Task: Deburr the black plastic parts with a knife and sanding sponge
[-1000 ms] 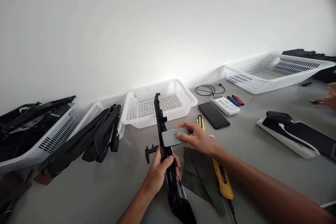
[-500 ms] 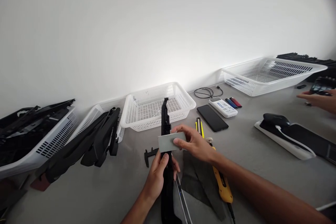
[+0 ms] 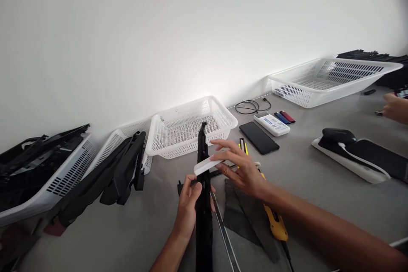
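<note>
A long black plastic trim piece (image 3: 202, 208) stands nearly upright over the grey table, and my left hand (image 3: 188, 208) grips it around its middle. My right hand (image 3: 239, 168) holds a small grey-white block (image 3: 208, 164) flat against the trim's upper part, just above my left thumb. Under my right forearm lie a dark cloth (image 3: 242, 216) and a yellow-handled tool (image 3: 276, 224). A black caliper (image 3: 180, 186) lies just left of the trim.
White baskets (image 3: 188, 129) line the wall; those on the left hold black plastic parts (image 3: 105, 174). A phone (image 3: 259, 137), a remote (image 3: 272, 123), a cable and a charging pad (image 3: 353, 157) lie to the right. Another person's hand (image 3: 395, 108) shows at the right edge.
The trim piece has been turned from leaning left to nearly upright. The block has tilted from face-on to almost edge-on and shifted along the trim. The camera view has moved slightly.
</note>
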The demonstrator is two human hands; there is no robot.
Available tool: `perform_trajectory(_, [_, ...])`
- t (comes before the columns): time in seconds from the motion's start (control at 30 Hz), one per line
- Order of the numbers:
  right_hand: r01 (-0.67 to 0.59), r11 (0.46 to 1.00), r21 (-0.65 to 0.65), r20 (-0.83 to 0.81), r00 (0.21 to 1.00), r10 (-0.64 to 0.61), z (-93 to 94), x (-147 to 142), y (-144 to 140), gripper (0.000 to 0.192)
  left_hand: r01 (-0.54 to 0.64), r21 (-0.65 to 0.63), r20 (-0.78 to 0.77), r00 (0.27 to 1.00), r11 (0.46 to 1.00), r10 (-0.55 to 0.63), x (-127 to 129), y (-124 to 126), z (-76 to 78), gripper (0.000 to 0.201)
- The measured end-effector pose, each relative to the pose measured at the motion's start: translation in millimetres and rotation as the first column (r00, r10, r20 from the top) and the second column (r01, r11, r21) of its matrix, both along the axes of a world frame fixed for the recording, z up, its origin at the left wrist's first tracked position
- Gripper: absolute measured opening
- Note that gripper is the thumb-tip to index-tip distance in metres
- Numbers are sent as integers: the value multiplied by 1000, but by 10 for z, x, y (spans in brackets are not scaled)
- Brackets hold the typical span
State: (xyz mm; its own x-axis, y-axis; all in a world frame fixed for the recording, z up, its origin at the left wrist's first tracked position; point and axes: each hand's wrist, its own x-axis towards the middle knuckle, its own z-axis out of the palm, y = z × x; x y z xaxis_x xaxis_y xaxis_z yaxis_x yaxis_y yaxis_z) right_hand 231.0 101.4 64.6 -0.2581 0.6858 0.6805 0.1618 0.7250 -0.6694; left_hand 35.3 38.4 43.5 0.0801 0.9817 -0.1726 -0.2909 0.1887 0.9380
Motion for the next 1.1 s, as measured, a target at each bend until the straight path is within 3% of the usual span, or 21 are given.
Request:
perform_trajectory(0.13, [-179,983,31,259,952,165,-26,-30,-20,30,-124,-22,-7,992,992,124,-73,11,-104,49])
perform_trajectory(0.2, [-208,978,7,317,928,195,-42,-24,-8,33,-97,8,-41,994,995,97,-99,6,-116,49])
perform_trajectory(0.33, [-118,993,13,304,947,108,-34,-11,1,32,5,58,-94,996,998,0,-119,-7,-83,45])
perform_trajectory(0.53, [-239,971,24,302,927,221,12,-50,-47,36,-62,-1,-140,988,998,61,-157,-29,-153,45])
perform_trajectory(0.73, [-219,975,39,305,932,197,3,-1,-10,32,-67,15,-159,985,998,68,-160,-33,-212,49])
perform_trajectory(0.9, [-220,974,49,349,918,190,26,16,-20,33,-152,33,-157,975,988,155,-181,-33,-279,44])
perform_trajectory(1.1, [-180,980,83,357,924,140,-2,-25,-84,40,-33,96,-195,979,995,51,-159,-37,-173,42])
